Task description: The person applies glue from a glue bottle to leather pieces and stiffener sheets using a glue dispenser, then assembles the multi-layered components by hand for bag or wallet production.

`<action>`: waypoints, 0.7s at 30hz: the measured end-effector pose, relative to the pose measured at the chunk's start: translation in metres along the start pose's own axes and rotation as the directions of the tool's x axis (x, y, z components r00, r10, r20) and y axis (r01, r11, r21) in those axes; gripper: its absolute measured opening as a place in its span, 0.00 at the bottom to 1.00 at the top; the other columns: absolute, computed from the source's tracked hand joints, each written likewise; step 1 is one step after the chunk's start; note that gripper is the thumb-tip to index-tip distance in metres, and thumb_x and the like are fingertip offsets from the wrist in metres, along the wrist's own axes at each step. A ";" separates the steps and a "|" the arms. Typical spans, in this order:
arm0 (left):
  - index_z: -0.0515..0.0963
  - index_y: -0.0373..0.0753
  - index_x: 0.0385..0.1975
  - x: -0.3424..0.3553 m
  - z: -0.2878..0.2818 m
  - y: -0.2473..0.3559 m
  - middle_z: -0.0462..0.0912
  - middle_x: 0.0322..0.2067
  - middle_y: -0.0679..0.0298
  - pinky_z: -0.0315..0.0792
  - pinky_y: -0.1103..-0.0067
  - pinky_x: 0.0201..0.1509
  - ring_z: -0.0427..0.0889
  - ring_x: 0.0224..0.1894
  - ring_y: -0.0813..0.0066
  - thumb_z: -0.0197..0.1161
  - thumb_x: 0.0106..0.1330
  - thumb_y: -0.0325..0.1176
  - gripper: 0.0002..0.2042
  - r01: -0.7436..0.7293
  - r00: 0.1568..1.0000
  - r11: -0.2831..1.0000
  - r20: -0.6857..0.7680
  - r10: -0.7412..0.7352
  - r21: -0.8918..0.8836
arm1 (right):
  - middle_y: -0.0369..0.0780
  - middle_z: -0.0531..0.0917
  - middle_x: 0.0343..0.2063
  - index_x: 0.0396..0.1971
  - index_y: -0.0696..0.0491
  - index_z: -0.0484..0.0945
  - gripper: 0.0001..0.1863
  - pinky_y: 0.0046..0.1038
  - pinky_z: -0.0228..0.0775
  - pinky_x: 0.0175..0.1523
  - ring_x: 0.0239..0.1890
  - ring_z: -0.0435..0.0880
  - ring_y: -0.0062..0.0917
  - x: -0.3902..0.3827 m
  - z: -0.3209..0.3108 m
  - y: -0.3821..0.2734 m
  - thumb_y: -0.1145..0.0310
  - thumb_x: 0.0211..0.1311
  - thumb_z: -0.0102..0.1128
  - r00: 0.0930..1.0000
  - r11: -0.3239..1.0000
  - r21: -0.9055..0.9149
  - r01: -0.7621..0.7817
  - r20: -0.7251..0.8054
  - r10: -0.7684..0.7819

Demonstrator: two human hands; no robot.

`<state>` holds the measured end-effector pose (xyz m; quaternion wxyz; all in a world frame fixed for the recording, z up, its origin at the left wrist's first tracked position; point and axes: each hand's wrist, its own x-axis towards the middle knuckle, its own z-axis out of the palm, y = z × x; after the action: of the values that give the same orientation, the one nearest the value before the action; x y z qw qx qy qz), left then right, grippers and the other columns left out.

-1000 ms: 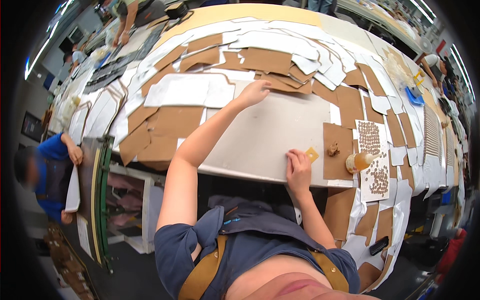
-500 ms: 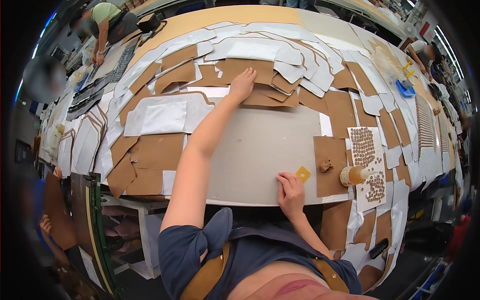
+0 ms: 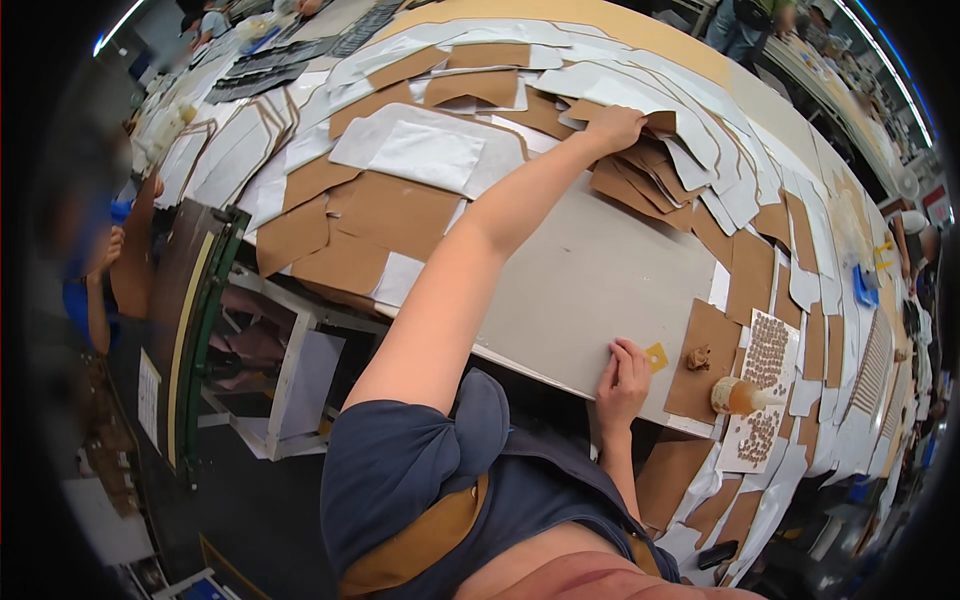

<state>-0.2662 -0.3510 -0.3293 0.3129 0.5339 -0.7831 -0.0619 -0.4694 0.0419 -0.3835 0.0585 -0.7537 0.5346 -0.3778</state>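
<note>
My left hand (image 3: 615,128) reaches to the far side of the table, its fingers closed on the edge of a brown sheet piece (image 3: 578,108) whose corner bends up by the fingertips. Beneath it lies a stack of brown cut pieces (image 3: 640,186). At the near table edge, my right hand (image 3: 623,384) rests with loosely bent fingers and nothing visible in them. Beside those fingers sits a small yellow square with a hole (image 3: 656,357). The grey work board (image 3: 590,285) spreads between both hands.
A bottle of amber liquid (image 3: 735,396) stands at the right near a white card with small round brown pieces (image 3: 768,350). A crumpled brown lump (image 3: 698,357) lies on a brown sheet. White and brown cut panels (image 3: 430,150) ring the board. Another person's hand (image 3: 108,250) shows at far left.
My view has turned, so the table appears tilted. The far brown piece now has a raised edge at my left hand, which lay on the pieces before. My right hand stays near the yellow square.
</note>
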 end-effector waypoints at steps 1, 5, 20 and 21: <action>0.83 0.37 0.41 -0.006 -0.001 0.011 0.85 0.39 0.46 0.75 0.56 0.47 0.83 0.42 0.45 0.49 0.73 0.41 0.17 0.072 0.990 0.990 -0.113 -0.086 -0.121 | 0.43 0.83 0.45 0.40 0.58 0.80 0.10 0.38 0.72 0.54 0.48 0.81 0.40 0.000 0.001 0.002 0.82 0.59 0.59 1.000 1.000 0.006 0.005 0.011 -0.005; 0.82 0.38 0.41 -0.071 -0.032 0.061 0.85 0.36 0.51 0.76 0.61 0.40 0.83 0.37 0.48 0.57 0.69 0.32 0.09 -0.186 0.880 0.961 -0.470 0.070 -0.205 | 0.44 0.83 0.45 0.41 0.59 0.80 0.09 0.39 0.71 0.55 0.49 0.80 0.41 -0.004 0.001 0.002 0.81 0.60 0.59 1.000 1.000 -0.018 -0.013 -0.011 0.013; 0.84 0.36 0.43 -0.276 -0.051 0.112 0.87 0.44 0.55 0.78 0.67 0.52 0.85 0.49 0.58 0.63 0.66 0.31 0.09 -0.127 0.989 0.965 -0.108 0.105 -0.230 | 0.46 0.80 0.53 0.59 0.56 0.73 0.17 0.33 0.68 0.64 0.58 0.78 0.34 -0.001 -0.005 0.014 0.73 0.73 0.51 0.922 0.718 0.607 -0.340 0.066 0.381; 0.84 0.36 0.43 -0.282 -0.053 0.115 0.87 0.44 0.55 0.78 0.67 0.52 0.85 0.49 0.58 0.63 0.66 0.31 0.09 -0.146 0.983 0.958 -0.149 0.111 -0.248 | 0.47 0.78 0.56 0.66 0.54 0.67 0.22 0.33 0.67 0.65 0.60 0.77 0.33 0.006 -0.007 0.011 0.70 0.75 0.50 0.859 0.447 0.797 -0.407 0.167 0.485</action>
<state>-0.2622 -0.0427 -0.3568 0.4347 0.4394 -0.7788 -0.1068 -0.4815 0.0344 -0.3813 0.4694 -0.4571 0.4823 -0.5815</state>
